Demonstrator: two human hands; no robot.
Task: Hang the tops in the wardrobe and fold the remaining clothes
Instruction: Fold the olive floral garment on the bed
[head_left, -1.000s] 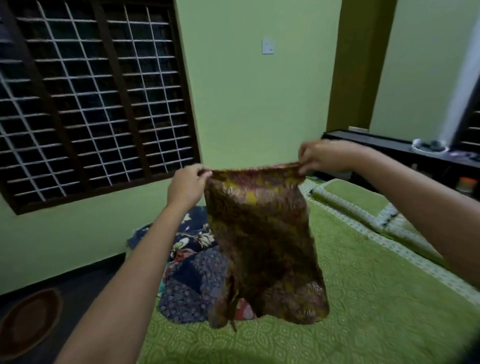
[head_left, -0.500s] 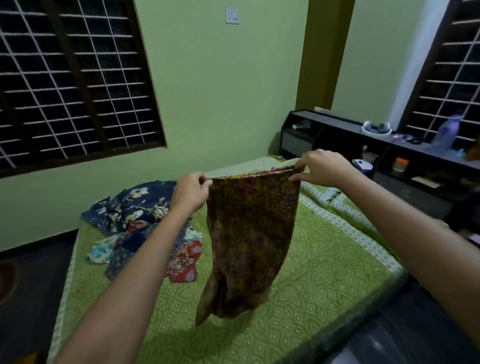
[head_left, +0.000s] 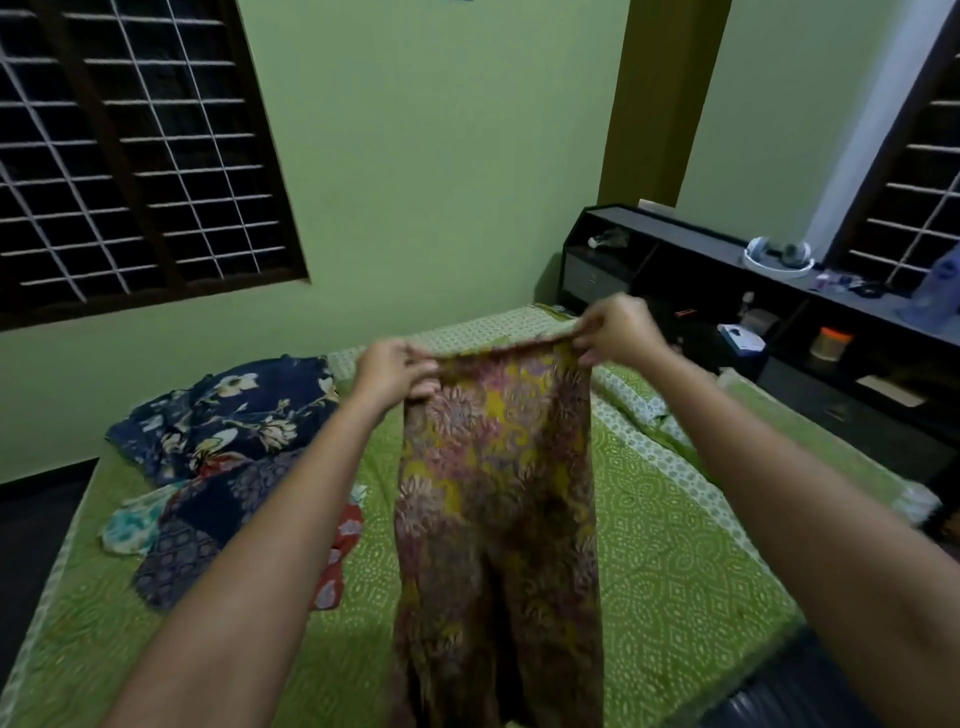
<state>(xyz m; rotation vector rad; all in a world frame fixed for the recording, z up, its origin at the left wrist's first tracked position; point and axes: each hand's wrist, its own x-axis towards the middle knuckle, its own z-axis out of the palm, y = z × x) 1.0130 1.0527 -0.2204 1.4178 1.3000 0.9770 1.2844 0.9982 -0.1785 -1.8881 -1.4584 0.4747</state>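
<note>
A brown and yellow floral garment (head_left: 493, 499) hangs in front of me over the green bed (head_left: 675, 551). My left hand (head_left: 392, 371) pinches its top edge at the left corner. My right hand (head_left: 618, 330) pinches the same edge at the right corner, so the cloth is stretched between them and drapes down to the bedcover. A heap of other clothes lies on the bed's left side: a navy floral piece (head_left: 234, 410), a dark blue patterned one (head_left: 208, 525) and a red printed one (head_left: 340, 561).
A dark low shelf unit (head_left: 779, 332) with jars, a bowl and small items runs along the right wall. A green pillow (head_left: 639, 400) lies at the bed's far right. Barred windows (head_left: 130, 156) are on the left and far right. Dark floor borders the bed.
The view has tilted down and swung right. My hands have lowered the garment and drawn a little closer together; its lower part now reaches the bedcover.
</note>
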